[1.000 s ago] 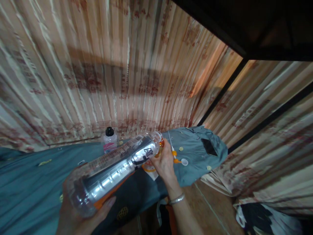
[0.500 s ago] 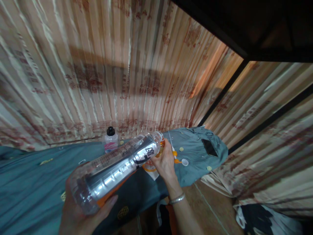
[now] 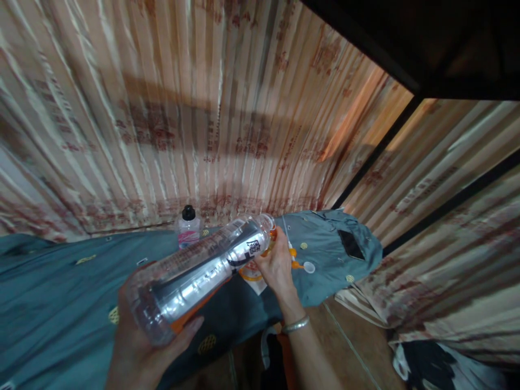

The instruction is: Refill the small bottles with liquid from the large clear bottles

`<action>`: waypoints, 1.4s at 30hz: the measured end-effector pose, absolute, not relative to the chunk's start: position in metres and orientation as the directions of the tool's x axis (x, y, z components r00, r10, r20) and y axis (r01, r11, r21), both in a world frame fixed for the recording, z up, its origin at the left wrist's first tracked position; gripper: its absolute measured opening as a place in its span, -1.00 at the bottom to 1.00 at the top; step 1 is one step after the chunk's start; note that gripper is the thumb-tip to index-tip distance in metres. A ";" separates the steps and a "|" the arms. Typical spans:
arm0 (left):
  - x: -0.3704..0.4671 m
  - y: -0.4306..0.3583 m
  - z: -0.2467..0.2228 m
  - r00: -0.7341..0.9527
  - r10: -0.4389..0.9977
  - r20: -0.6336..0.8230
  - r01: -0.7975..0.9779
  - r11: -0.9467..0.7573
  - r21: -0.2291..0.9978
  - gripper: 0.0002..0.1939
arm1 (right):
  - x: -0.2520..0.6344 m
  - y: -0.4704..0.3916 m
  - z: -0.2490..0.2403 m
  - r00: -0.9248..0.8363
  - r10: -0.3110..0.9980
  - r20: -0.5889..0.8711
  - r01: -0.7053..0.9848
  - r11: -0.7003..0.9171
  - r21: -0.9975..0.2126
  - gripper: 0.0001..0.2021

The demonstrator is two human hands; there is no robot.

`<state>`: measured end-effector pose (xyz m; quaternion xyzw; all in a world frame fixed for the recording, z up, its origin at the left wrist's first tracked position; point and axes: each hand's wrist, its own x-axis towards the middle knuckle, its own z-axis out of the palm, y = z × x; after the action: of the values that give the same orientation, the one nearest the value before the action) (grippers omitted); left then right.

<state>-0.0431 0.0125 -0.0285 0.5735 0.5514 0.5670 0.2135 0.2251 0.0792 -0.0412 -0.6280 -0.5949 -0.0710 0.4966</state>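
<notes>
A large clear plastic bottle [image 3: 203, 276] with a silver and black label is tilted, its base low at the left and its mouth high at the right. My left hand [image 3: 150, 336] is closed round the base end, thumb along the underside. My right hand [image 3: 276, 265] is closed beside the bottle's mouth, on an orange-and-clear container [image 3: 252, 273] largely hidden behind the bottle and fingers; its kind cannot be made out. Just right of that hand, an orange piece with a round whitish cap [image 3: 309, 267] lies on the grey-green cloth [image 3: 320, 233].
Behind the bottle stands a small clear bottle [image 3: 189, 227] with a black cap and pink markings. A dark phone [image 3: 351, 245] lies on the cloth's right end. Patterned curtains [image 3: 182, 135] hang behind, with a black frame post [image 3: 377, 151] at the right.
The view has shifted slightly, so most things sit a little further right. Both hands keep their hold, and the large bottle stays tilted much as before.
</notes>
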 end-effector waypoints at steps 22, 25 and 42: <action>-0.021 -0.001 -0.011 -0.291 0.843 0.453 0.343 -0.350 0.872 -0.20 | 0.229 0.083 -0.038 0.215 0.686 0.696 0.828 0.250 -0.502 -0.31; -0.025 0.002 -0.015 -0.319 0.834 0.450 0.332 -0.346 0.877 -0.14 | 0.229 0.085 -0.041 0.214 0.673 0.708 0.831 0.256 -0.494 -0.29; -0.029 0.004 -0.011 -0.237 0.837 0.494 0.328 -0.409 0.851 -0.17 | 0.233 0.085 -0.039 0.199 0.705 0.681 0.816 0.266 -0.513 -0.26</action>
<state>-0.0288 0.0040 -0.0113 0.5808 0.5013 0.6061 0.2098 0.2329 0.0852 -0.0393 -0.6032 -0.6303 -0.0574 0.4853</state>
